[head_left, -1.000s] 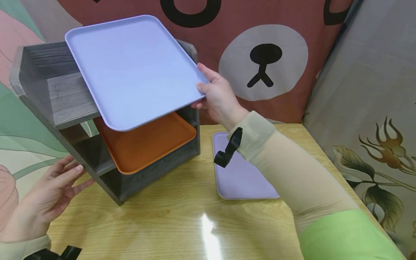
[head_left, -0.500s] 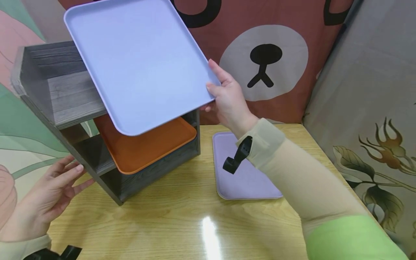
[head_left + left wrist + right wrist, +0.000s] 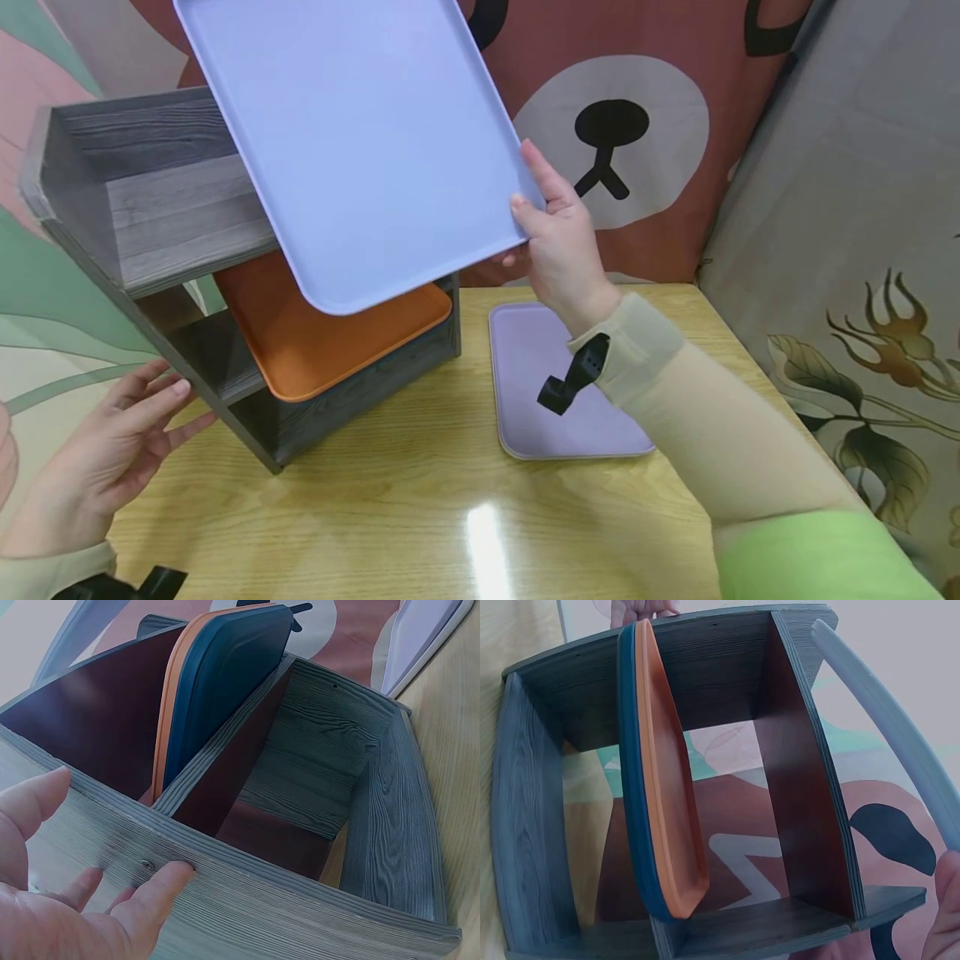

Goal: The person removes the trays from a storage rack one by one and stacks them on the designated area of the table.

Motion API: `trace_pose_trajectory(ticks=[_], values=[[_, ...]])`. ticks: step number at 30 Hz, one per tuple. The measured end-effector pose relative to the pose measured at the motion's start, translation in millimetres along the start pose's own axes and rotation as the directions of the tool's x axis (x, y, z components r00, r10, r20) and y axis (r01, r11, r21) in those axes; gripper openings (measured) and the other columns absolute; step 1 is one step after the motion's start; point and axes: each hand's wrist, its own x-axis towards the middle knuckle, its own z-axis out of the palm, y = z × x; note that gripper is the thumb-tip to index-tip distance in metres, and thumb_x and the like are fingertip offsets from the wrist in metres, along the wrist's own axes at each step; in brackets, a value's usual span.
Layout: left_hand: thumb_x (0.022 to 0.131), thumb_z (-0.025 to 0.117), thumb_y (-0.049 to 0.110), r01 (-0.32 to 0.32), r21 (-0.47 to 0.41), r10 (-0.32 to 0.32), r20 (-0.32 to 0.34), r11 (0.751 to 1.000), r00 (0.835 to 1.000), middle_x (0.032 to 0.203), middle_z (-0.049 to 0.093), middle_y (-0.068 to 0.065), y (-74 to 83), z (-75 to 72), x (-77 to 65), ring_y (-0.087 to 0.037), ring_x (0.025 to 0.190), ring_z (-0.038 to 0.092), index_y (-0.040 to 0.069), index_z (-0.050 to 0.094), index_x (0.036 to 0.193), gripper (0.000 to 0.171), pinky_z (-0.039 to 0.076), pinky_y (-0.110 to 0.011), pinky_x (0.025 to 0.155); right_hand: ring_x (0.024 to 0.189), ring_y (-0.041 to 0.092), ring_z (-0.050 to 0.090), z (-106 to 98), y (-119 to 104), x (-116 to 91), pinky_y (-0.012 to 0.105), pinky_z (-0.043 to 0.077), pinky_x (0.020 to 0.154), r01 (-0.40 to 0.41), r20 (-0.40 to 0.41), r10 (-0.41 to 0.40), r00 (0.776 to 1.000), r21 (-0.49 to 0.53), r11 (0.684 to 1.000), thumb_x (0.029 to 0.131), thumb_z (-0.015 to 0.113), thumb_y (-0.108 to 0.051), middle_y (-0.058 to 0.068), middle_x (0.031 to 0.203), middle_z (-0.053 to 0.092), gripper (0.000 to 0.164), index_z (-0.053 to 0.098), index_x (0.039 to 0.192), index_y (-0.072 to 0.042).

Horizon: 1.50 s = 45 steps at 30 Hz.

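Observation:
My right hand (image 3: 566,250) grips a light blue tray (image 3: 375,150) by its near right corner, thumb on the upper face and fingers underneath. The tray is tilted and raised in front of the top shelf's right part; its far edge leaves the head view. My left hand (image 3: 112,458) rests its fingertips against the left side panel of a grey wooden shelf unit (image 3: 191,196), as the left wrist view also shows. On the middle shelf lies an orange tray (image 3: 337,342), stacked on a dark blue tray (image 3: 232,682). The light blue tray partly covers the orange one in the head view.
A lavender tray (image 3: 525,400) lies flat on the wooden table (image 3: 375,517), right of the shelf unit and partly behind my right forearm. A brown curtain with a bear face (image 3: 615,192) hangs behind, and a grey floral curtain (image 3: 840,250) borders the table's right side.
My right hand has moved right and slightly down in view, carrying the light blue tray away from the top shelf's left part, uncovering more of it. The left hand and shelf unit stay put.

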Motion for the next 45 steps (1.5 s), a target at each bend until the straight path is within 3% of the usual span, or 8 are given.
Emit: trace_pose_trajectory(ticks=[18,25,32,45], values=[[0.100,0.028,-0.011,0.014,-0.019,-0.014,0.011,1.000,1.000,0.130,0.055,-0.007,3.8,0.5,-3.6,-0.018,0.117,0.058,0.010,0.037,0.142,0.047,0.055,-0.040,0.088,0.116,0.034,0.054,-41,-11,-19,0.019,0.047,0.047,0.087,-0.089,-0.088,0.992,-0.008,0.996,0.100,0.042,0.001,0.001,0.149,0.036,0.054,0.041,0.147,-0.025],[0.100,0.028,-0.011,0.018,-0.001,-0.018,0.015,1.000,1.000,0.131,0.054,-0.006,4.1,0.7,-3.1,-0.017,0.118,0.058,0.010,0.034,0.143,0.048,0.055,-0.040,0.088,0.110,0.029,0.059,-55,-15,-28,0.023,0.056,0.053,0.106,-0.169,-0.096,0.981,0.049,0.993,0.099,0.042,0.004,0.006,0.146,0.041,0.054,0.044,0.145,-0.024],[0.101,0.028,-0.011,0.020,0.006,-0.020,0.010,1.000,1.000,0.132,0.053,-0.006,4.0,0.7,-3.7,-0.017,0.119,0.057,0.010,0.032,0.144,0.048,0.055,-0.039,0.088,0.075,0.021,0.065,-70,-15,-35,0.021,0.046,0.040,0.150,-0.225,-0.116,0.968,0.141,0.979,0.097,0.042,0.008,0.014,0.145,0.039,0.057,0.042,0.147,-0.020],[0.100,0.030,-0.011,0.015,0.001,-0.015,-0.006,1.000,1.000,0.130,0.054,-0.006,3.6,0.4,-3.9,-0.017,0.117,0.059,0.010,0.033,0.142,0.047,0.055,-0.040,0.087,0.076,0.023,0.065,-98,-19,-51,0.021,0.046,0.042,0.204,-0.247,-0.166,0.955,0.137,0.969,0.098,0.045,0.004,0.012,0.148,0.034,0.056,0.040,0.148,-0.020]])
